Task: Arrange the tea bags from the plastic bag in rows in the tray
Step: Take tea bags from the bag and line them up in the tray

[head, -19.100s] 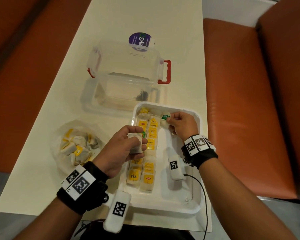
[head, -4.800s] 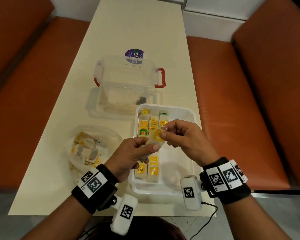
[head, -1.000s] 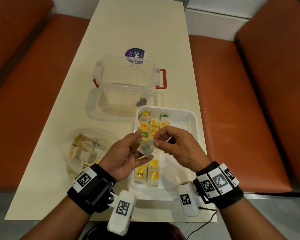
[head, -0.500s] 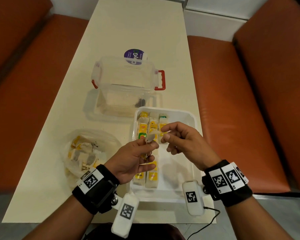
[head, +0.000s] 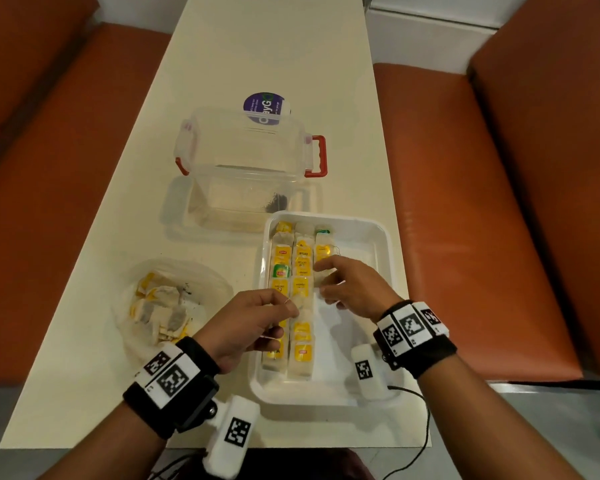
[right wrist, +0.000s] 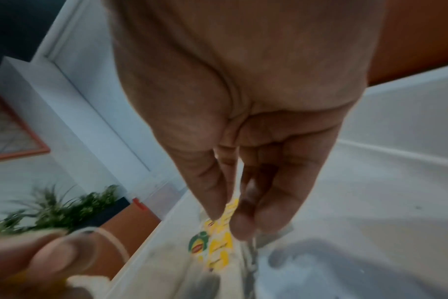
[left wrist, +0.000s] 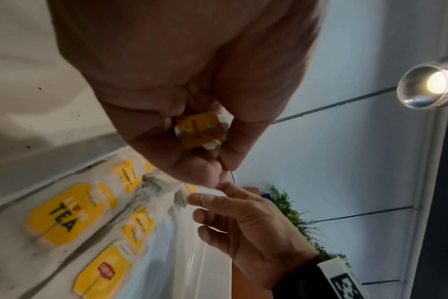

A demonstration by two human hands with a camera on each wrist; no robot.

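The white tray [head: 378,237] holds two long rows of yellow-tagged tea bags [head: 302,268] and a short third row at its far end. My right hand [head: 343,285] is low over that third row, its thumb and forefinger pinching a pale tea bag [head: 322,277] against the tray floor. My left hand [head: 253,320] hovers over the tray's near left part. Its curled fingers grip a tea bag with a yellow tag [left wrist: 200,133] and a loop of string [right wrist: 110,240]. The plastic bag [head: 167,306] with several loose tea bags lies left of the tray.
A clear plastic container [head: 246,161] with red latches stands just beyond the tray, with a purple round sticker [head: 264,107] behind it. Orange bench seats [head: 482,202] flank the narrow cream table [head: 274,46]. A black cable [head: 426,431] hangs off the table's near edge.
My right hand has taken a tea bag from the left hand and carried it down into the tray's third row. The left hand has sunk a little and still grips a bag.
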